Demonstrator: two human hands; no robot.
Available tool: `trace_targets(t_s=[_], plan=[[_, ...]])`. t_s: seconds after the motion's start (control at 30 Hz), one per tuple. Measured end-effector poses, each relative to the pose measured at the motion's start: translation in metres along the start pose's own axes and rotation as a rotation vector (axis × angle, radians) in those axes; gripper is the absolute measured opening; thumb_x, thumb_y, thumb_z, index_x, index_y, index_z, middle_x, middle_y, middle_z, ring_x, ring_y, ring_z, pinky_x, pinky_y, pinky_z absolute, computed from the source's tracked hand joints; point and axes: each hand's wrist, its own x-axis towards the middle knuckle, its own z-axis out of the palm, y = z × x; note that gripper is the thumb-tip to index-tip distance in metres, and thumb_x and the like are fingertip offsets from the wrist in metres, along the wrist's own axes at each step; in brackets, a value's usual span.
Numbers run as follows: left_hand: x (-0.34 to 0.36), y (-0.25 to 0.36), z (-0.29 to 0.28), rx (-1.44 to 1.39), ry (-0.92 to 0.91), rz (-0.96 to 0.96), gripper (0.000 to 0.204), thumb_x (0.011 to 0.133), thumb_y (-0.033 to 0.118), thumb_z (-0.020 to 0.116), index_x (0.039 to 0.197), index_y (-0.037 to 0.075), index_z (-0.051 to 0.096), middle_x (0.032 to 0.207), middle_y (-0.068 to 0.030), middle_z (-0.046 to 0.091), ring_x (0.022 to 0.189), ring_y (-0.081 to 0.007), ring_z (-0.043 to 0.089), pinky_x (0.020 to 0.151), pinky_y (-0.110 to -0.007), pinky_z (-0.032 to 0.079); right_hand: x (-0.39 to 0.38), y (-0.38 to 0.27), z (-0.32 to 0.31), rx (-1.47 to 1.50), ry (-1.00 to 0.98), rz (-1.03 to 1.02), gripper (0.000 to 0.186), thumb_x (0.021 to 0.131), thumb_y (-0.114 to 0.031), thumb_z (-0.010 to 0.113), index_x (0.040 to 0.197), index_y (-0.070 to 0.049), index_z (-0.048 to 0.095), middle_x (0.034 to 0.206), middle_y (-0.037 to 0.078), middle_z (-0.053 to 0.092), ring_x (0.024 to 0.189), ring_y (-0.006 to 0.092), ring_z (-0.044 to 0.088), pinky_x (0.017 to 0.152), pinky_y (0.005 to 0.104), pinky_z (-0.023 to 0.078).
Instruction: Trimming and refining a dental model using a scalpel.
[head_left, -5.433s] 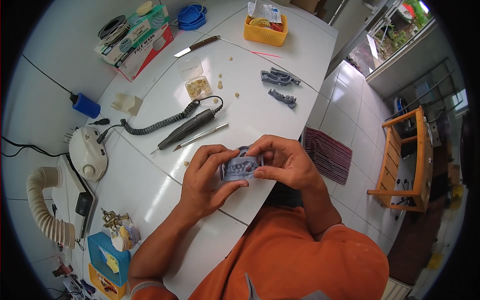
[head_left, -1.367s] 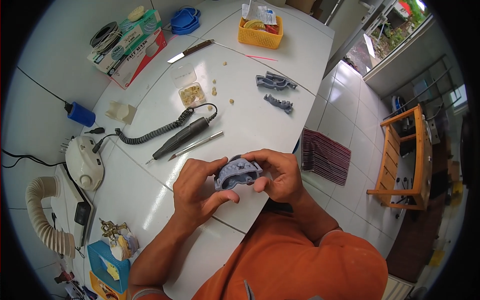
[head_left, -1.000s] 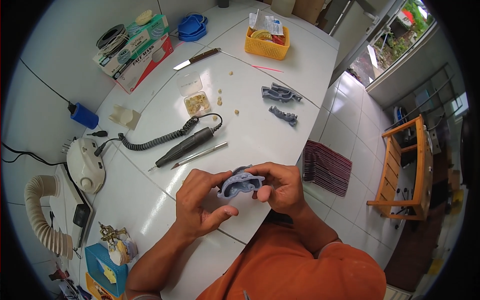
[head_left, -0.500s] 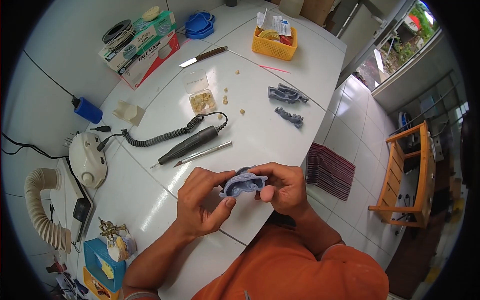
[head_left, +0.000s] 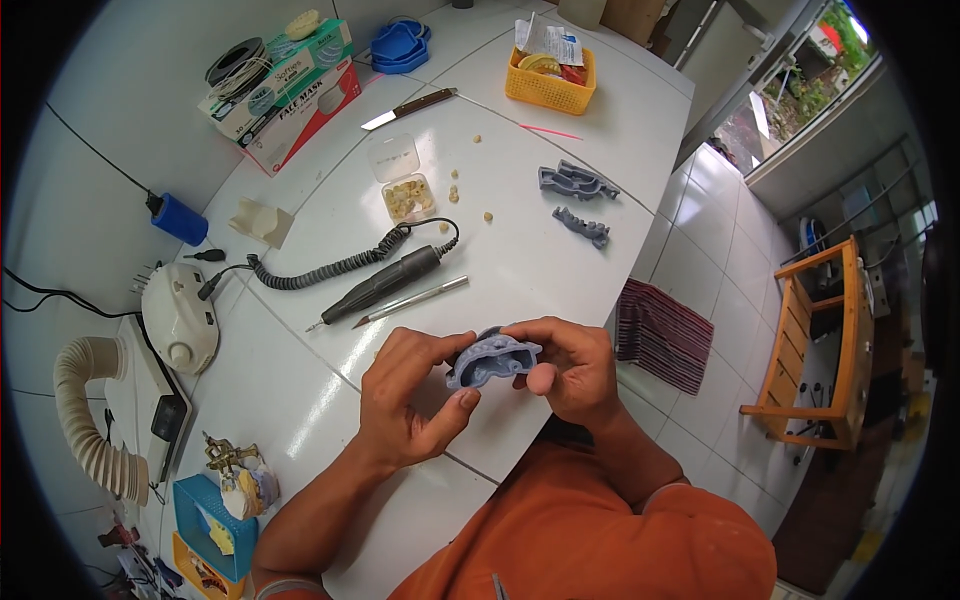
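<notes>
A grey-blue dental model (head_left: 490, 365) is held up over the near edge of the table, its hollow side facing me. My left hand (head_left: 408, 395) is closed on its left end, forefinger on the upper rim and thumb by the lower edge. My right hand (head_left: 572, 372) grips the other end between fingers and thumb. Just beyond them lie a slim silver craft knife (head_left: 412, 302) and a black rotary handpiece (head_left: 380, 287) with a coiled cord. Two more grey dental model pieces, one larger (head_left: 578, 183) and one narrower (head_left: 581, 227), rest farther off to the right.
A small clear box (head_left: 408, 200) of tooth-like pieces stands open, with several loose ones beside it. Behind are a wooden-handled knife (head_left: 410, 108), a yellow basket (head_left: 550, 88) and stacked boxes (head_left: 300, 115). At left sit a white control unit (head_left: 178, 320) and a ribbed hose (head_left: 90, 420).
The dental model has turned slightly in my fingers, its hollow tilting and its left end shifting a little right. Both hands keep their hold. The whole view has shifted slightly.
</notes>
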Motion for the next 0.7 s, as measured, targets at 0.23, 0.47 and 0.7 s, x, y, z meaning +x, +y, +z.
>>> trace_targets(t_s=[0.23, 0.47, 0.7], plan=[[0.0007, 0.0004, -0.0004, 0.009, -0.009, 0.003, 0.045, 0.083, 0.018, 0.081, 0.123, -0.002, 0.077, 0.094, -0.0121, 0.072, 0.087, -0.0266, 0.064, 0.079, -0.036, 0.051, 0.0007, -0.001, -0.0001, -0.014, 0.001, -0.012, 0.076, 0.092, -0.067, 0.075, 0.117, 0.005, 0.077, 0.096, 0.009, 0.079, 0.078, 0.0115, 0.073, 0.071, 0.0253, 0.058], [-0.0002, 0.0014, -0.0015, 0.009, -0.011, -0.003, 0.046, 0.083, 0.019, 0.081, 0.124, -0.002, 0.076, 0.094, -0.0121, 0.072, 0.087, -0.0265, 0.064, 0.079, -0.036, 0.051, 0.0004, 0.0008, 0.001, -0.017, 0.005, -0.021, 0.077, 0.092, -0.068, 0.075, 0.116, 0.005, 0.077, 0.094, 0.009, 0.079, 0.077, 0.0111, 0.072, 0.069, 0.0248, 0.057], [-0.0022, -0.0022, 0.0017, 0.014, -0.031, 0.021, 0.057, 0.081, 0.024, 0.088, 0.13, -0.002, 0.073, 0.106, -0.0148, 0.073, 0.09, -0.0251, 0.068, 0.075, -0.035, 0.055, -0.0004, 0.0011, -0.0023, -0.018, -0.018, -0.053, 0.076, 0.091, -0.067, 0.076, 0.118, 0.004, 0.076, 0.095, 0.01, 0.078, 0.077, 0.0122, 0.073, 0.069, 0.0255, 0.058]])
